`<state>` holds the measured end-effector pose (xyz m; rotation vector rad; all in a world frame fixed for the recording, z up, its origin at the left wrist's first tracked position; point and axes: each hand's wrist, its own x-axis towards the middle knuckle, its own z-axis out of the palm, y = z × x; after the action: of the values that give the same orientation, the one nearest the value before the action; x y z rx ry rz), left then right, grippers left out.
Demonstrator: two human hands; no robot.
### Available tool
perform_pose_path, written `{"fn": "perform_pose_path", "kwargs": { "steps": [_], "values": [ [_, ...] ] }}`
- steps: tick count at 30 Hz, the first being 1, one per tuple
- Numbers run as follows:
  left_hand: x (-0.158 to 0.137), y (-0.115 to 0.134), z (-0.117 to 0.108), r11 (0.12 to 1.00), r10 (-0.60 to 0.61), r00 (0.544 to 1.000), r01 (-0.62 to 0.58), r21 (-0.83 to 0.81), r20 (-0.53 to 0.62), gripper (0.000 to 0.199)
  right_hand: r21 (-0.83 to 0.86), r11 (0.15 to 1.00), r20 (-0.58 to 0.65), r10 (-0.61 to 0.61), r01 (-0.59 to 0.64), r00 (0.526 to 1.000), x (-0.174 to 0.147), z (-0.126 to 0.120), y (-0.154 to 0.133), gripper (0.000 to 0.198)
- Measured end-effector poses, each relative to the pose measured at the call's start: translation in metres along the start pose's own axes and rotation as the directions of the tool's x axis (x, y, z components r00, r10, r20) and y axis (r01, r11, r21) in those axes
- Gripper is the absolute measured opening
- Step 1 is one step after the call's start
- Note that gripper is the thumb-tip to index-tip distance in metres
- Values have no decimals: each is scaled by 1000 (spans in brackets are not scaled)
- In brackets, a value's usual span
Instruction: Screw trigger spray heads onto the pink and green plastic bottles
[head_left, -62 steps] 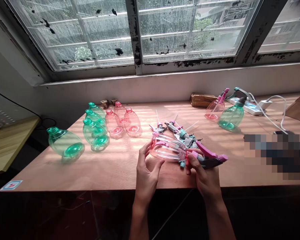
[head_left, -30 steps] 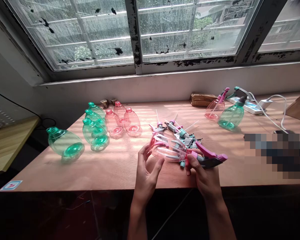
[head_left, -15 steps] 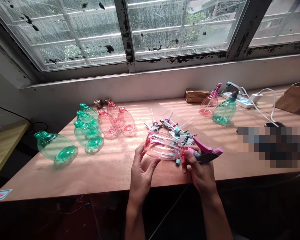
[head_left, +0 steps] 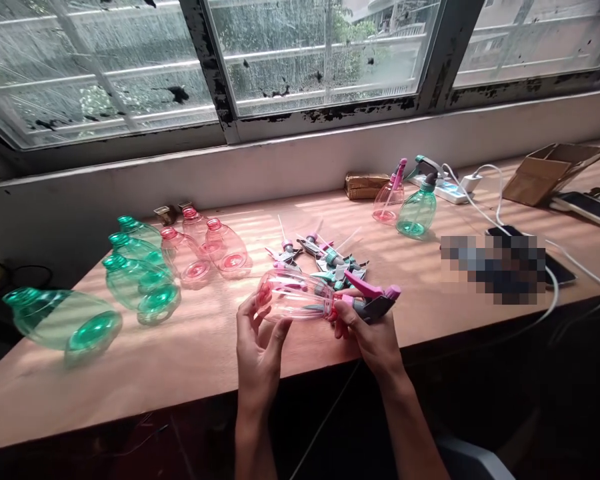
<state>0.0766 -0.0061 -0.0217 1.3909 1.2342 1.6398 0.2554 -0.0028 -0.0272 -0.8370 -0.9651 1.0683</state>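
A clear pink spray bottle [head_left: 297, 298] lies sideways in the air between my hands, above the table's front part. Its base is gripped by my left hand [head_left: 261, 337], thumb below and fingers behind. At the neck, my right hand [head_left: 367, 337] is closed around the collar of a pink and grey trigger spray head [head_left: 373, 298], which sits at the bottle's mouth. The trigger points right. Just behind the bottle lies a pile of loose pink, green and grey spray heads [head_left: 337, 263], some with thin tubes sticking up.
Several open green bottles [head_left: 140, 273] and pink bottles [head_left: 227, 247] stand at the left. Near the wall are a pink spray bottle [head_left: 387, 200] and a green spray bottle [head_left: 417, 210] with heads on. A power strip [head_left: 445, 190], white cables and a cardboard box [head_left: 545, 177] are at right.
The view has turned to the right, so the table's things appear further left. Both hands still hold the bottle and spray head in nearly the same pose.
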Motion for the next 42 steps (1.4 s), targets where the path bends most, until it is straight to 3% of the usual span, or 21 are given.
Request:
{"fn": "perform_pose_path", "kwargs": {
  "steps": [5,10,14,18,22,25,28,31,35,38,42],
  "values": [
    [-3,2,-2,1000,11,1000,-11,-4,-14,55,31,1000,-26,-2,3,1000,-1,-1,0,21],
    [-4,0,-5,999,11,999,-13,42,35,80,75,997,-79,-12,17,997,-1,-1,2,20],
    [-3,1,-4,988,57,995,-68,141,76,77,104,994,-71,43,-36,997,2,-1,2,23],
    [0,3,-4,996,68,995,-73,57,78,72,115,990,-44,91,-86,995,4,-3,1,24],
    [0,2,-1,1000,-18,998,18,-10,-53,55,101,992,-47,75,-71,996,1,-4,4,23],
    [-2,2,3,999,-42,964,46,9,-262,44,45,995,-23,85,-84,996,-2,-3,4,30],
    [-3,3,5,997,-59,935,70,18,-349,41,-13,994,28,104,-104,994,-3,0,2,32],
    [-1,2,4,996,-80,952,86,7,-295,46,-59,993,40,104,-101,994,-2,0,1,24],
    [0,-3,-5,997,-71,996,71,11,-56,56,59,996,-115,67,-61,991,-3,-3,2,26],
    [-1,-7,-11,994,-77,992,69,81,103,65,168,983,-197,112,-79,974,-7,-6,2,29],
    [-3,-5,-13,975,-13,987,-23,220,163,64,158,979,-202,161,-130,966,-7,-9,1,34]
  ]
}}
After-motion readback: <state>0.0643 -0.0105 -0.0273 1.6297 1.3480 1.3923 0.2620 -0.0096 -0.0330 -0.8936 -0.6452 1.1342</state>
